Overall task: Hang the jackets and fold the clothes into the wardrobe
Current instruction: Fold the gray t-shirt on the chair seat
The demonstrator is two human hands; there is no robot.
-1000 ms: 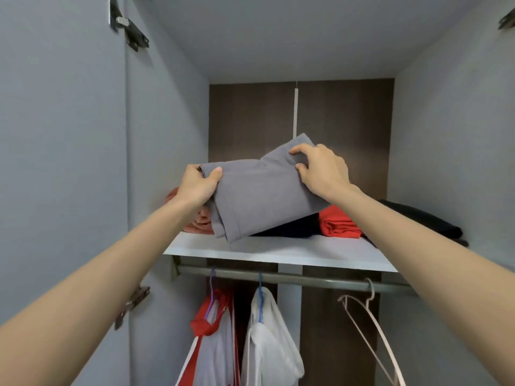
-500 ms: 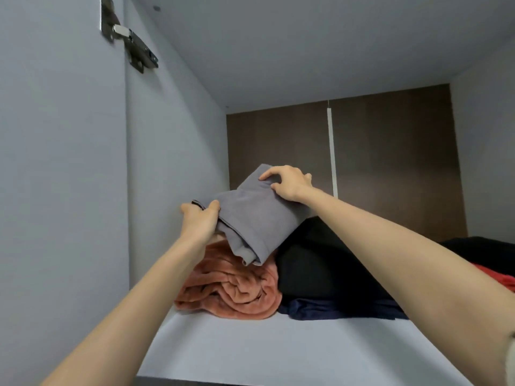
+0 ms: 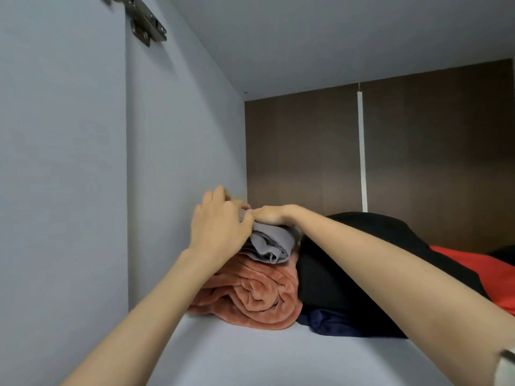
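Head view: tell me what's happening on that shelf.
A person is setting a folded grey garment on top of the orange fleece pile at the left end of the wardrobe shelf. The left hand grips its left edge and the right hand holds its top. Beside it lie black clothes and a red garment.

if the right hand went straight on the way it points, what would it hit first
Most likely the left hand, just ahead of it on the grey garment; behind that, the wardrobe's side wall.

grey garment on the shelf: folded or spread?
Folded. The grey garment shows layered edges at its near end and sits as a compact bundle on the orange fleece, under the left hand and right hand.
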